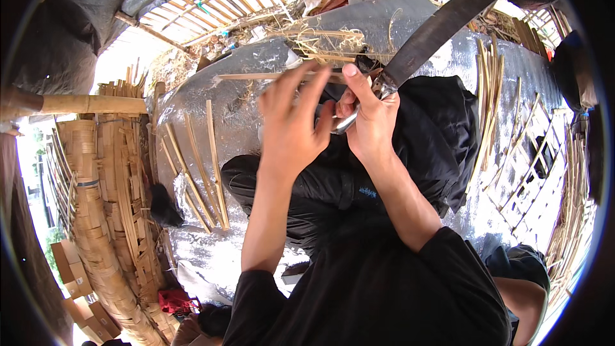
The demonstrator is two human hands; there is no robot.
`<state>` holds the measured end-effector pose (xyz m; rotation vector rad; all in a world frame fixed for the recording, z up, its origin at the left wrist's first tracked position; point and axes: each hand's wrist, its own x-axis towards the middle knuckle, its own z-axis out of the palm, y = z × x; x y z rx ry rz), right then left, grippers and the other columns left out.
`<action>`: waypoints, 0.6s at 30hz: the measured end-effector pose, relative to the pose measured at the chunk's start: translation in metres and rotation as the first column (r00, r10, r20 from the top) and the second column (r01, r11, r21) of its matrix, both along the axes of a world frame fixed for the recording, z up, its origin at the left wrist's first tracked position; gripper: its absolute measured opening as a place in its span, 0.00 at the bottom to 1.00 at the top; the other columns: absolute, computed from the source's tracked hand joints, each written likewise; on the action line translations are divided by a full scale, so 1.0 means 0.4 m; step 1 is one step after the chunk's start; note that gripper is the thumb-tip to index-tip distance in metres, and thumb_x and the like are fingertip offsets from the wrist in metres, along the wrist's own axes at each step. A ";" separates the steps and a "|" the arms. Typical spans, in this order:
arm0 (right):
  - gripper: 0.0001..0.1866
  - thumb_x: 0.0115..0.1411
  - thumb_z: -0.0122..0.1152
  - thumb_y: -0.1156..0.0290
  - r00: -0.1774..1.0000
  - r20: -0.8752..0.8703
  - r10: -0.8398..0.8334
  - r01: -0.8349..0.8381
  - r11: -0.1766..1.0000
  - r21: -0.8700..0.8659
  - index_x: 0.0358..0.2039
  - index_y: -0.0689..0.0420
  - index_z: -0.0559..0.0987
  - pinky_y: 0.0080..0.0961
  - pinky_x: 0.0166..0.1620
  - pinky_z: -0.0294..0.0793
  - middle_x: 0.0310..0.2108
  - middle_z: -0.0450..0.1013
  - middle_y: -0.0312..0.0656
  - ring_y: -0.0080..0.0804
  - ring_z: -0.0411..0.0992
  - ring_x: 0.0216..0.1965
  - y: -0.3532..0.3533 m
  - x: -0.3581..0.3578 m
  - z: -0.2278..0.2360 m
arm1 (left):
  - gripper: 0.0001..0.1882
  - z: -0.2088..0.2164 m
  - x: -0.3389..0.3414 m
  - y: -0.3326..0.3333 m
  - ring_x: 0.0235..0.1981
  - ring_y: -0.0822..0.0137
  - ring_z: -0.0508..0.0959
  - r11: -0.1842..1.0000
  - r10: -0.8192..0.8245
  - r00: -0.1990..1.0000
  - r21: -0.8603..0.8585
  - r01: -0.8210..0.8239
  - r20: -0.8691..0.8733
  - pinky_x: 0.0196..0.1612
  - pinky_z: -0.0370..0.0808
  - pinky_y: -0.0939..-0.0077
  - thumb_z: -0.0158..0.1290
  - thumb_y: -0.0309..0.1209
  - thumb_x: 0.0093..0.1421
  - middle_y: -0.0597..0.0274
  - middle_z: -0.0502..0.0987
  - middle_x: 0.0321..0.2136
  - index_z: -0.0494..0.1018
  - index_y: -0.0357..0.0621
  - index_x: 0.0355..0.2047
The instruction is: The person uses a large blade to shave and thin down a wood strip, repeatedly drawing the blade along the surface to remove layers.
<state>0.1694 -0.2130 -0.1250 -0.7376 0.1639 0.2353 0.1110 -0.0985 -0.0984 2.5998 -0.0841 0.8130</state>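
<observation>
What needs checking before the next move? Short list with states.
1. Knife held: ok, right hand closed around its handle end.
2. Blade direction: ok, it points up and right, away from the left hand.
3. Left hand's hold on the bamboo strip: cannot tell, fingers blurred.
4. Blade edge touching the strip: cannot tell, hands hide the crossing.
5. Legs well clear of the knife: not ok, black-clothed leg appears close below.

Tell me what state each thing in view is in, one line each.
Large knife: unsheathed, blade slanting up and right
Right hand: closed on the knife's handle
Left hand: open, blurred
Strip by the left hand: unclear whether held
Strips at left: loose, lying apart
Grey sheet: spread out
Red cloth: crumpled
</observation>
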 end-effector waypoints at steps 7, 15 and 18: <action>0.14 0.58 0.76 0.70 0.964 0.081 0.255 -0.233 0.949 -0.213 0.22 0.57 0.77 0.20 0.17 0.62 0.15 0.69 0.31 0.16 0.63 0.13 -0.011 0.030 0.039 | 0.16 -0.050 0.086 0.064 0.39 0.52 0.82 0.990 -0.141 0.984 0.029 0.139 0.113 0.44 0.77 0.63 0.61 0.17 0.50 0.59 0.83 0.39 0.81 0.43 0.40; 0.27 0.65 0.65 0.47 0.926 -0.037 0.376 -0.370 0.882 -0.291 0.34 0.62 0.73 0.22 0.16 0.63 0.15 0.66 0.35 0.20 0.62 0.12 -0.054 0.041 0.016 | 0.15 0.192 0.085 0.285 0.36 0.73 0.83 0.805 0.325 0.910 -0.581 -0.123 0.258 0.40 0.80 0.80 0.60 0.32 0.67 0.55 0.86 0.38 0.81 0.34 0.50; 0.28 0.65 0.64 0.45 0.924 -0.079 0.374 -0.378 0.864 -0.331 0.34 0.63 0.73 0.22 0.15 0.63 0.15 0.66 0.36 0.21 0.62 0.12 -0.068 0.027 -0.018 | 0.16 0.206 0.095 0.321 0.35 0.72 0.83 0.722 0.352 0.909 -0.682 -0.112 0.222 0.39 0.81 0.77 0.60 0.31 0.67 0.56 0.86 0.37 0.80 0.33 0.50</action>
